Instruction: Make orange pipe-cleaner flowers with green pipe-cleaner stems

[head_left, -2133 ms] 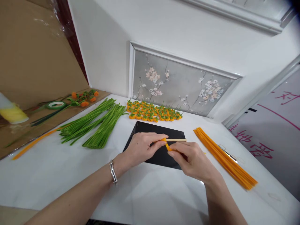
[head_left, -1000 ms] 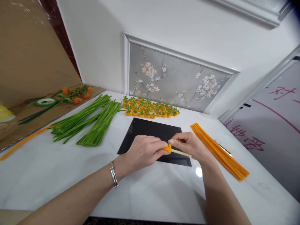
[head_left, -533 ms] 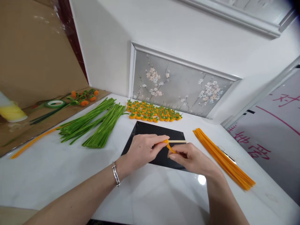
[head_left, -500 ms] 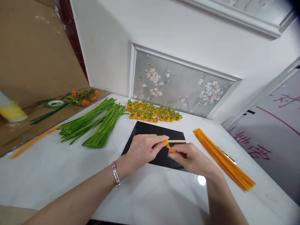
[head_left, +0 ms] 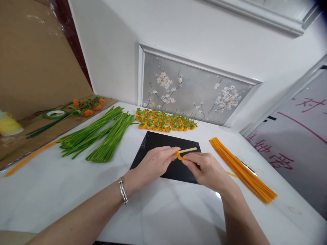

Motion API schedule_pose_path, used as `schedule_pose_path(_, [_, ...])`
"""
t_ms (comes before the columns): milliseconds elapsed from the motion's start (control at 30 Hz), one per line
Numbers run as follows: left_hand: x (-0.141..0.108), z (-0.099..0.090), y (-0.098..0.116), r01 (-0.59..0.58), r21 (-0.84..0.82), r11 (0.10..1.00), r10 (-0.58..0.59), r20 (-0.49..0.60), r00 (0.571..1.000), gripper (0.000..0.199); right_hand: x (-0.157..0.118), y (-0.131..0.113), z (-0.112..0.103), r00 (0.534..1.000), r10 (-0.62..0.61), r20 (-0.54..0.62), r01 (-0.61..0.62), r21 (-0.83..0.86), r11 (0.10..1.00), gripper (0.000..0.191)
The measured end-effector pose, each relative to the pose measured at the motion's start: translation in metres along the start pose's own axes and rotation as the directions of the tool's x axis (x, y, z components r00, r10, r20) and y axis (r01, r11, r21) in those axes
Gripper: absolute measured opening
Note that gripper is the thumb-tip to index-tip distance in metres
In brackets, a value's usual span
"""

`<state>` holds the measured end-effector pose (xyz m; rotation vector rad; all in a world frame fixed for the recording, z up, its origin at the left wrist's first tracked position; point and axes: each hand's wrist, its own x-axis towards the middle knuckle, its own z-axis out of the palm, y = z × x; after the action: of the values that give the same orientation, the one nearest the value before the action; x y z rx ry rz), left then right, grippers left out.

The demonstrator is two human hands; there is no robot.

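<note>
Over a black board (head_left: 168,172), my left hand (head_left: 155,163) pinches a thin wooden stick (head_left: 188,150) at its left end, where orange fuzzy stem is wound round it. My right hand (head_left: 206,170) pinches the same orange stem (head_left: 181,158) just right of the stick's wound end. A bit of the stem's tail shows beyond my right wrist. Behind the board stand many small orange pieces with green tops (head_left: 163,120). Green fuzzy stems (head_left: 108,139) lie to the left, and a bundle of orange stems (head_left: 240,170) to the right.
Scissors (head_left: 249,167) lie partly behind the orange bundle. On cardboard (head_left: 15,146) at the left are green tape (head_left: 55,114), orange flowers (head_left: 88,112) and a yellow-white container (head_left: 9,124). One orange stem (head_left: 30,158) lies at the left table edge. A wall panel rises behind.
The stick's free end has tilted upward. My right hand has turned, with its fingers now closer to my left fingertips, and the orange stem's tail now shows right of my wrist. The view has shifted slightly.
</note>
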<state>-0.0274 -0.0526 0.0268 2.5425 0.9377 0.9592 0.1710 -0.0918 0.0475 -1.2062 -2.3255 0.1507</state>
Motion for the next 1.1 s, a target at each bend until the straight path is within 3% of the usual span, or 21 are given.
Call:
schedule_pose_path(133, [0.0, -0.002, 0.0, -0.019, -0.001, 1.0, 0.019, 0.028, 0.999, 0.022, -0.001, -0.004, 0.0, 0.99, -0.08, -0.118, 0.064, -0.137, 0.989, 0.023])
schedule_pose_path(267, [-0.001, -0.002, 0.001, -0.059, 0.018, 0.998, 0.058, 0.03, 0.998, 0.022, 0.001, -0.004, 0.001, 0.932, -0.148, -0.332, 0.061, -0.26, 0.964, 0.021])
schedule_pose_path(433, [-0.001, 0.001, 0.004, -0.071, 0.067, 0.995, 0.069, 0.036, 0.997, 0.02, 0.007, 0.002, 0.003, 0.912, -0.115, -0.394, 0.042, -0.189, 0.981, 0.019])
schedule_pose_path(600, [-0.001, 0.003, 0.005, -0.084, 0.107, 0.991, 0.082, 0.018, 0.996, 0.022, 0.01, 0.004, 0.009, 0.904, 0.012, -0.428, -0.039, -0.055, 0.998, 0.019])
schedule_pose_path(733, [-0.001, 0.003, 0.009, -0.068, 0.137, 0.988, 0.069, -0.003, 0.998, 0.019, 0.012, 0.003, 0.012, 0.903, 0.189, -0.386, -0.17, 0.085, 0.982, 0.019])
schedule_pose_path(900, [-0.001, 0.003, 0.016, -0.022, 0.099, 0.995, 0.025, -0.033, 0.999, 0.015, 0.012, -0.001, 0.008, 0.894, 0.303, -0.329, -0.23, 0.245, 0.942, 0.021])
schedule_pose_path(1000, [-0.002, 0.006, 0.015, -0.028, 0.117, 0.993, 0.039, -0.094, 0.995, 0.011, 0.012, -0.002, 0.004, 0.889, 0.396, -0.229, -0.308, 0.341, 0.888, 0.026])
schedule_pose_path(1100, [-0.004, 0.01, 0.012, -0.089, 0.208, 0.974, 0.123, -0.158, 0.98, 0.014, 0.012, 0.001, 0.001, 0.878, 0.471, -0.088, -0.391, 0.438, 0.81, 0.033])
